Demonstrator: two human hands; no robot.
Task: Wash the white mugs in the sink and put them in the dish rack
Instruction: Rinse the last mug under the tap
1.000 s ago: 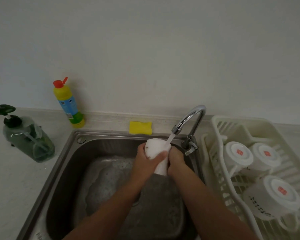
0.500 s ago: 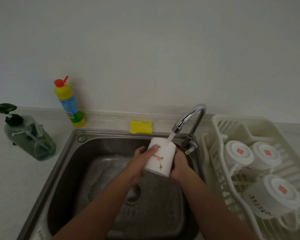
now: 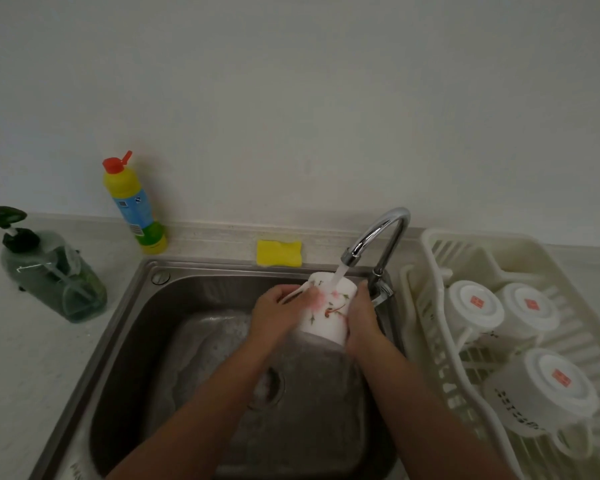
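My bench (image 3: 21,358) is pale and speckled, with the steel sink (image 3: 125,341) set into it. At my left stand a green pump bottle (image 3: 54,282) and a yellow squeeze bottle (image 3: 136,206). A yellow sponge (image 3: 279,253) lies behind the sink. At my right sits the cream dish rack (image 3: 430,244).

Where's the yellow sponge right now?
In the head view, the yellow sponge lies on the counter ledge behind the sink, between the yellow bottle on its left and the faucet on its right.
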